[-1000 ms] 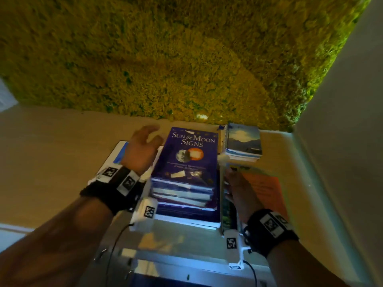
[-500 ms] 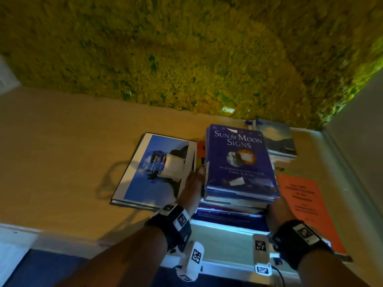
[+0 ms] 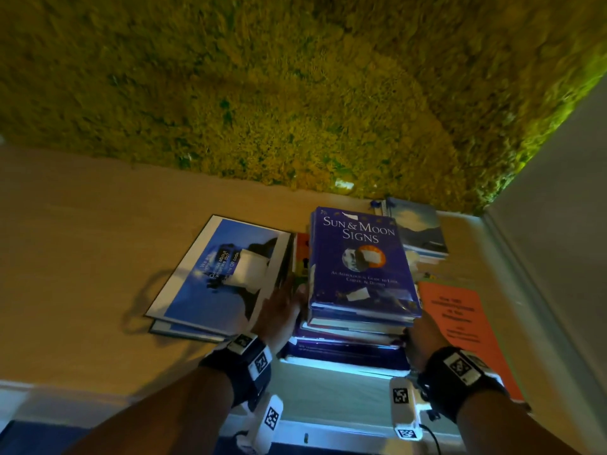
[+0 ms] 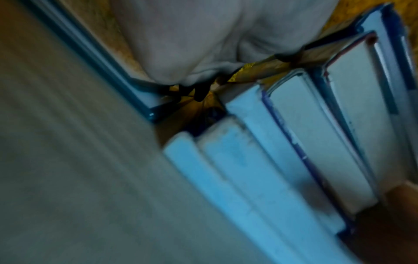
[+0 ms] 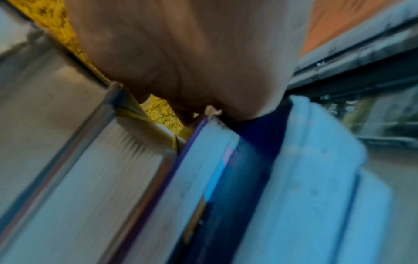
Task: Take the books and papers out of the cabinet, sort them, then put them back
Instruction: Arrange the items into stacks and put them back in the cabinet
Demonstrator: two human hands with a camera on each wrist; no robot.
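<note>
A stack of books [image 3: 358, 326] lies on the light wooden top [image 3: 82, 244], with the purple "Sun & Moon Signs" book [image 3: 361, 261] uppermost. My left hand [image 3: 279, 310] presses its straight fingers against the stack's left side. In the left wrist view the palm [image 4: 214, 41] sits above the page edges of the stack [image 4: 294, 134]. My right hand [image 3: 423, 330] lies against the stack's near right corner, and the books' overhang hides its fingertips. The right wrist view shows its palm [image 5: 203, 53] beside the page edges [image 5: 113, 160].
A large flat blue-covered book [image 3: 223, 274] lies left of the stack, with an orange book [image 3: 302, 254] between them. A spiral notebook [image 3: 420, 228] sits behind the stack, an orange paper [image 3: 460, 320] to its right. A moss wall [image 3: 262, 93] rises behind, a white wall [image 3: 558, 224] at right.
My left hand has come down off the flat blue book to the stack's left side. My right hand has slid back to the stack's near right corner. The books have stayed put.
</note>
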